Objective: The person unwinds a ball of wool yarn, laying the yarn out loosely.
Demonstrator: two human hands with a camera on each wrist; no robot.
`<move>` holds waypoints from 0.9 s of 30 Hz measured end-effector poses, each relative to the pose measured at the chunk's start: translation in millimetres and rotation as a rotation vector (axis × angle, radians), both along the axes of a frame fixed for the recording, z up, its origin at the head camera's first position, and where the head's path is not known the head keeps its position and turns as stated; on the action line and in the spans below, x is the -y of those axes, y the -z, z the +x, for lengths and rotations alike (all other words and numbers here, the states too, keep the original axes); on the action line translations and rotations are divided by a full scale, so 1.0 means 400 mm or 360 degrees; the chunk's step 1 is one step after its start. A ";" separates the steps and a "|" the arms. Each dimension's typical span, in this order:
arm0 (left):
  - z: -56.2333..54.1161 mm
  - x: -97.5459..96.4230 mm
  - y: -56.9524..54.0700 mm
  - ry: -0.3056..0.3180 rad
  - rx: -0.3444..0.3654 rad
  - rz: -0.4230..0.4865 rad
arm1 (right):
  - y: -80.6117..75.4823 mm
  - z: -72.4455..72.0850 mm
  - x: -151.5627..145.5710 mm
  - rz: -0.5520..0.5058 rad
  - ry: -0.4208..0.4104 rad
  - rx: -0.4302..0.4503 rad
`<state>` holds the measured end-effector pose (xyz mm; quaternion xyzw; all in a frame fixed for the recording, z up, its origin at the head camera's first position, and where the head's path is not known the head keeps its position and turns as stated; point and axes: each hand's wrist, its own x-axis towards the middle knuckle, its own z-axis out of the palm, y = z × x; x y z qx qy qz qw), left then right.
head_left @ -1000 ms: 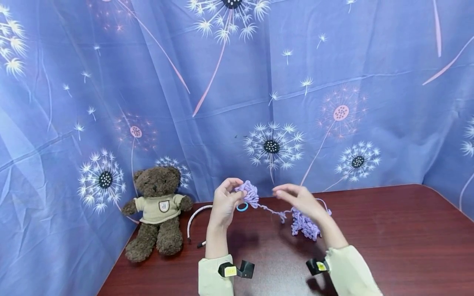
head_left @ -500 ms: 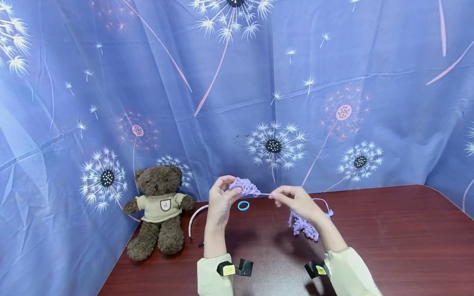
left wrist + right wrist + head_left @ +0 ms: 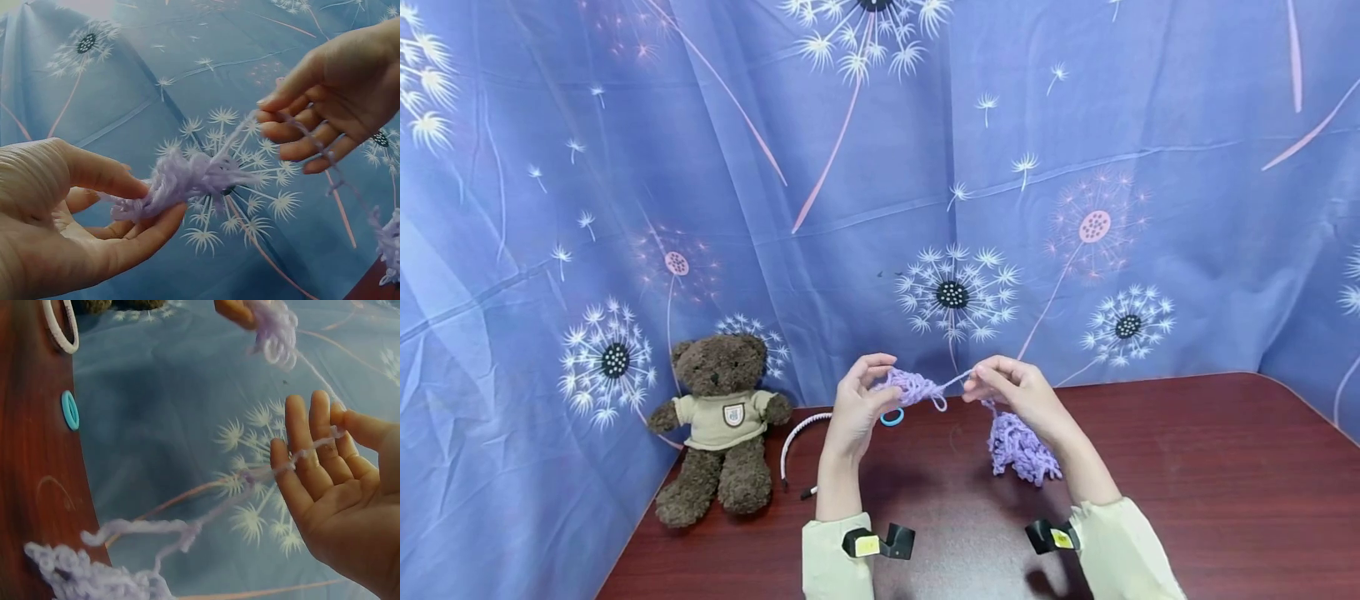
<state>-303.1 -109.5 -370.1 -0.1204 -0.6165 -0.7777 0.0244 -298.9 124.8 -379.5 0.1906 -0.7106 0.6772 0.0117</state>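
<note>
My left hand [image 3: 856, 408] pinches a small bundle of looped lilac yarn [image 3: 912, 387] between thumb and fingers, held above the table. From the bundle a strand [image 3: 240, 132] runs up to my right hand [image 3: 1018, 396], whose thumb and index finger pinch it. In the right wrist view the other fingers [image 3: 306, 437] are spread, and the strand crosses in front of them. It continues down to a larger heap of lilac yarn [image 3: 1021, 450] below the right hand. A small loop hangs from the bundle's right end.
A brown teddy bear [image 3: 718, 433] in a beige sweater sits at the left. Beside it lie a white headband [image 3: 793, 435], partly hidden by the left arm, and a light blue ring [image 3: 892, 417]. Behind the dark red table [image 3: 1187, 475] hangs a blue dandelion-print cloth [image 3: 1060, 125].
The right hand has taken hold of the strand and drawn it up and to the right. The left hand has shifted slightly, still holding the bundle.
</note>
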 end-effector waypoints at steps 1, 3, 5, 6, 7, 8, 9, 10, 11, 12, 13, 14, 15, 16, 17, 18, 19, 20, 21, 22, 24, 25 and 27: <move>0.000 -0.003 0.001 0.0024 -0.0015 -0.0031 | -0.001 0.001 0.005 -0.0012 -0.0015 0.0003; 0.000 -0.011 0.004 0.0089 -0.0041 -0.0081 | -0.001 0.003 0.014 -0.0021 -0.0040 0.0011; 0.000 -0.018 0.005 0.0162 -0.0057 -0.0134 | -0.003 0.006 0.021 -0.0033 -0.0052 0.0027; 0.001 -0.022 0.006 0.0199 -0.0063 -0.0164 | -0.003 0.007 0.025 -0.0040 -0.0052 0.0034; 0.002 -0.025 0.006 0.0235 -0.0068 -0.0192 | -0.003 0.008 0.027 -0.0055 -0.0058 0.0037; 0.004 -0.028 0.006 0.0273 -0.0070 -0.0220 | -0.003 0.008 0.029 -0.0069 -0.0059 0.0036; 0.005 -0.031 0.006 0.0307 -0.0071 -0.0238 | -0.004 0.009 0.031 -0.0082 -0.0059 0.0034; 0.006 -0.033 0.006 0.0342 -0.0073 -0.0257 | -0.004 0.009 0.033 -0.0097 -0.0056 0.0032; 0.007 -0.036 0.006 0.0377 -0.0077 -0.0272 | -0.004 0.009 0.034 -0.0109 -0.0052 0.0028; 0.008 -0.038 0.006 0.0407 -0.0074 -0.0282 | -0.005 0.009 0.035 -0.0119 -0.0042 0.0027; 0.008 -0.040 0.006 0.0436 -0.0073 -0.0301 | -0.006 0.009 0.035 -0.0132 -0.0031 0.0025; 0.008 -0.041 0.006 0.0462 -0.0073 -0.0321 | -0.007 0.009 0.035 -0.0145 -0.0015 0.0024; 0.008 -0.042 0.006 0.0485 -0.0069 -0.0343 | -0.008 0.009 0.034 -0.0155 0.0003 0.0025; 0.009 -0.042 0.007 0.0506 -0.0064 -0.0365 | -0.008 0.009 0.032 -0.0171 0.0022 0.0030; 0.009 -0.042 0.007 0.0523 -0.0054 -0.0385 | -0.009 0.009 0.031 -0.0190 0.0039 0.0038; 0.009 -0.042 0.008 0.0538 -0.0044 -0.0405 | -0.010 0.009 0.029 -0.0207 0.0059 0.0045; 0.008 -0.042 0.009 0.0549 -0.0041 -0.0424 | -0.011 0.009 0.027 -0.0219 0.0076 0.0050; 0.008 -0.042 0.009 0.0555 -0.0038 -0.0438 | -0.012 0.009 0.025 -0.0227 0.0091 0.0056; 0.008 -0.043 0.010 0.0552 -0.0040 -0.0456 | -0.013 0.009 0.023 -0.0231 0.0103 0.0062; 0.008 -0.044 0.010 0.0542 -0.0043 -0.0472 | -0.014 0.010 0.022 -0.0234 0.0113 0.0068; 0.006 -0.046 0.012 0.0499 -0.0075 -0.0495 | -0.015 0.011 0.021 -0.0233 0.0122 0.0070; 0.005 -0.047 0.014 0.0476 -0.0092 -0.0498 | -0.016 0.012 0.021 -0.0233 0.0119 0.0067; 0.004 -0.048 0.016 0.0428 -0.0112 -0.0503 | -0.016 0.013 0.021 -0.0221 0.0118 0.0058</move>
